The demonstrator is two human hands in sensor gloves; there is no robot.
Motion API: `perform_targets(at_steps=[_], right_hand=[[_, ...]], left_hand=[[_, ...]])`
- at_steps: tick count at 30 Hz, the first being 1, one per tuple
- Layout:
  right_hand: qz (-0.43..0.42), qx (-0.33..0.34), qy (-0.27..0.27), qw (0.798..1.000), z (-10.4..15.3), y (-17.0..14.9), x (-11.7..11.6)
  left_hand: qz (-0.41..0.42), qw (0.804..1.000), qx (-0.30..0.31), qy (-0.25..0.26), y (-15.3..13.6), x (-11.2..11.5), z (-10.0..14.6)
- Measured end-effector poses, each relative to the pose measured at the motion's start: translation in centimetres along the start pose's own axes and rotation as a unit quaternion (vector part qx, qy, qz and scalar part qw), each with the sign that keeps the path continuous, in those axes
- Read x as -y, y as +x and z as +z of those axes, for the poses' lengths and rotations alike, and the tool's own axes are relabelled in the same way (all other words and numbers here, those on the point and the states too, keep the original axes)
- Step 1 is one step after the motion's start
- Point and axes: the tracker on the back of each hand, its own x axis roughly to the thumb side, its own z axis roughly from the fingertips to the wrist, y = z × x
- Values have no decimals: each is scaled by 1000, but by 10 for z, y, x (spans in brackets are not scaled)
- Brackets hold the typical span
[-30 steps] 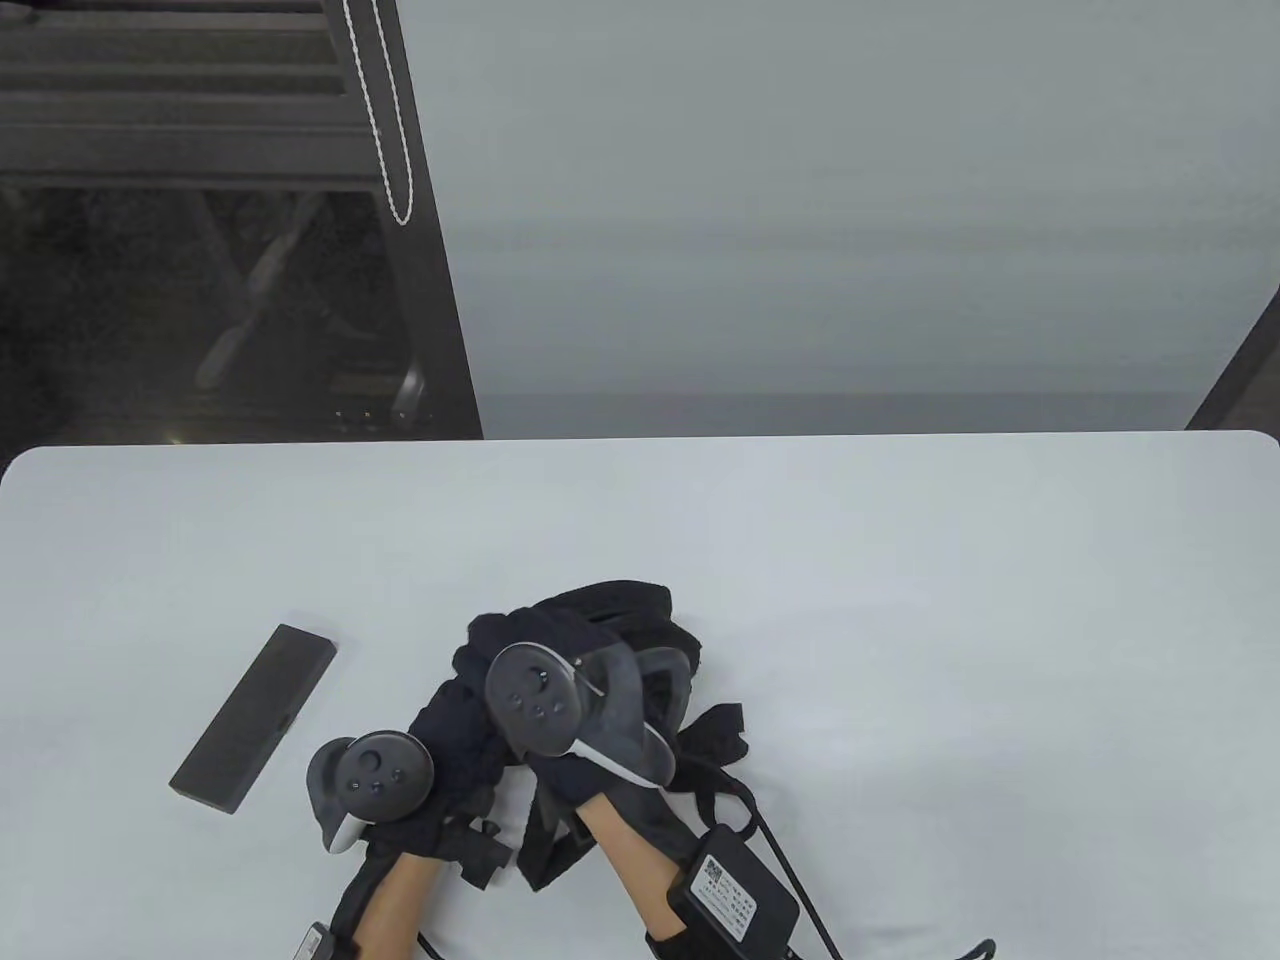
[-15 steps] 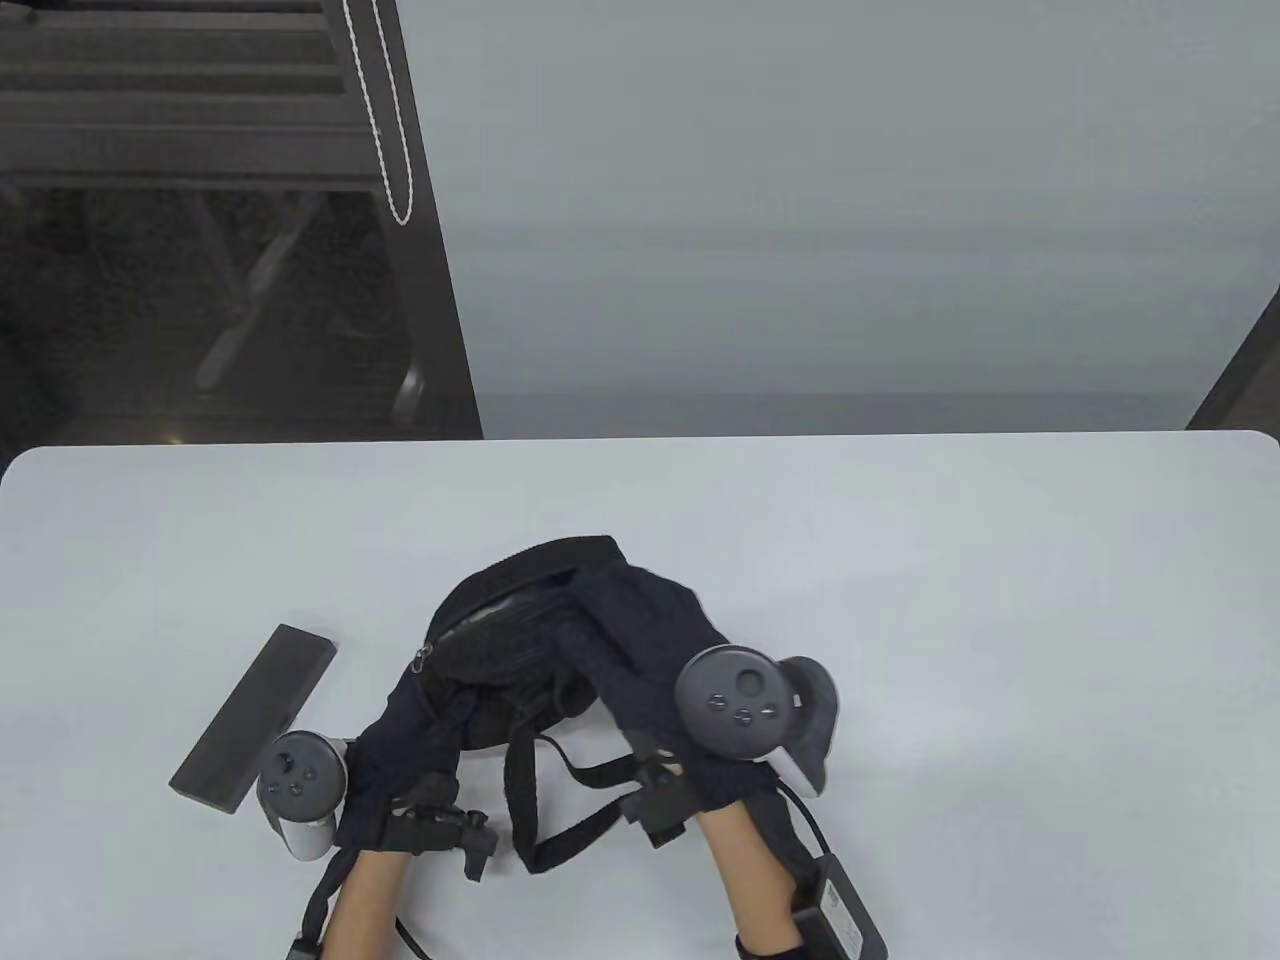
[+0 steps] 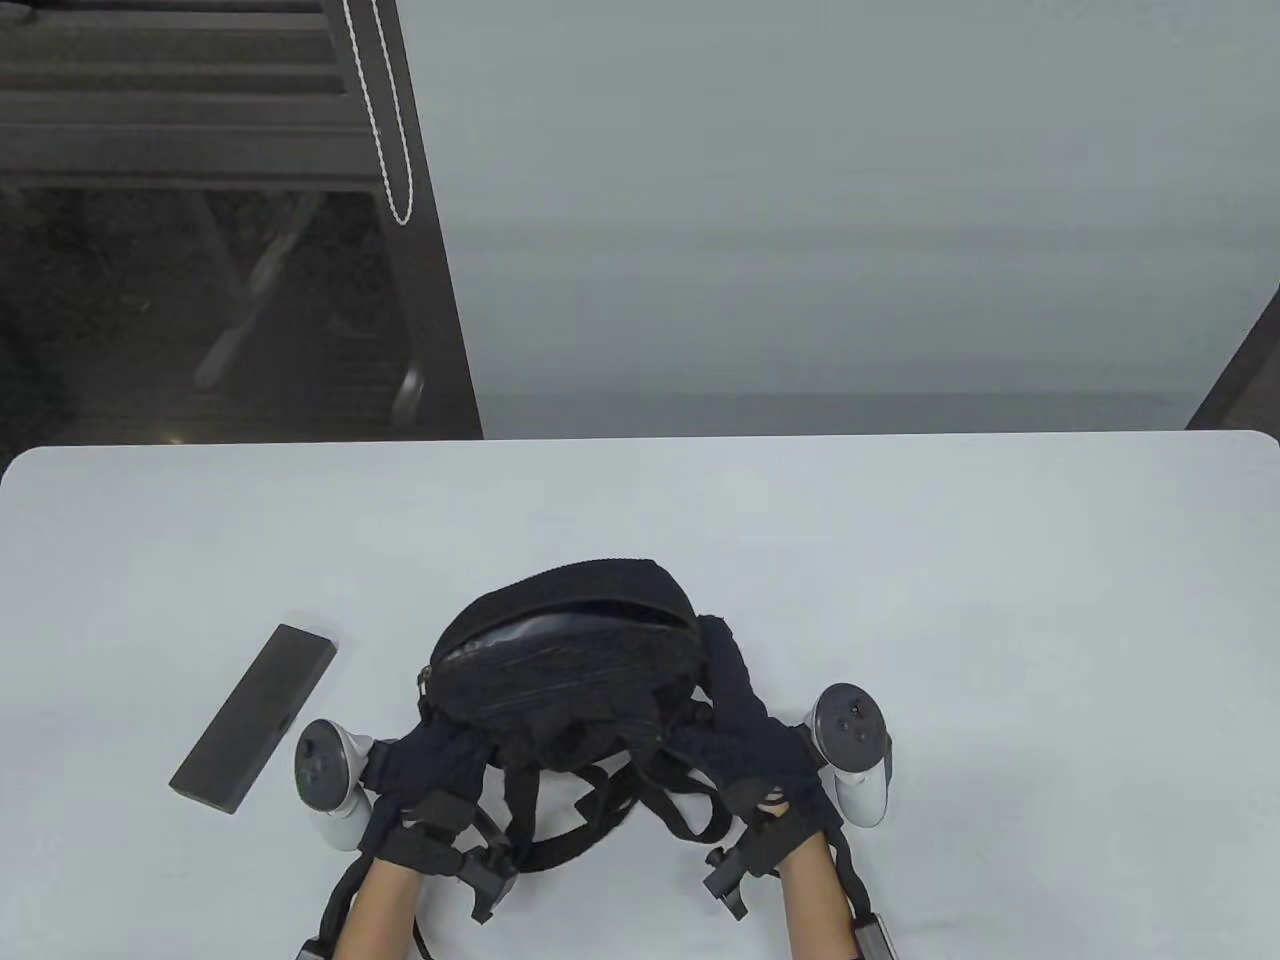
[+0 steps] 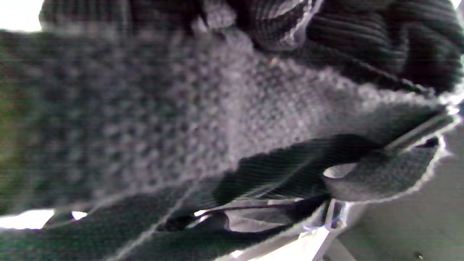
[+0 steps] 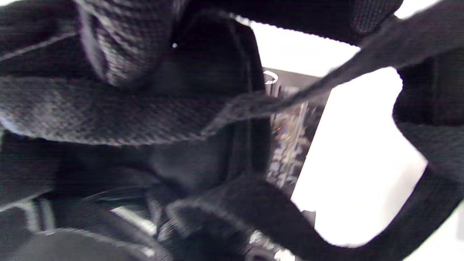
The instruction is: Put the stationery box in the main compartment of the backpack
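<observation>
The backpack (image 3: 565, 660) is gripped at its near lower corners, the left hand (image 3: 425, 770) on its left and the right hand (image 3: 750, 745) on its right, straps (image 3: 600, 810) trailing nearest of all. Since half a second ago, the bag has been gathered from a slack spread into an upright dome, and the right hand has been drawn nearer. The stationery box (image 3: 255, 715) is left flat on the table (image 3: 950, 600) to the backpack's left, its long axis running from near-left to far-right.

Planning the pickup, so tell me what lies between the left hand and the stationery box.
In the table view, only the tracker strapped to the left hand and a bare strip of white table lie between it and the stationery box.
</observation>
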Motion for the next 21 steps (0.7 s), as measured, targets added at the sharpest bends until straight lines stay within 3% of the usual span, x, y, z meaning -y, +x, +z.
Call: perform_targets(at_steps=[8, 13, 21], right_hand=[[-48, 5, -11, 999, 5, -6, -1], [-34, 7, -35, 999, 5, -3, 1], [-80, 13, -65, 995, 6, -4, 3]], left_hand=[[-32, 999, -36, -21, -5, 13, -1], [-81, 994, -69, -31, -7, 11, -6], [-136, 985, -108, -24, -3, -2, -9]])
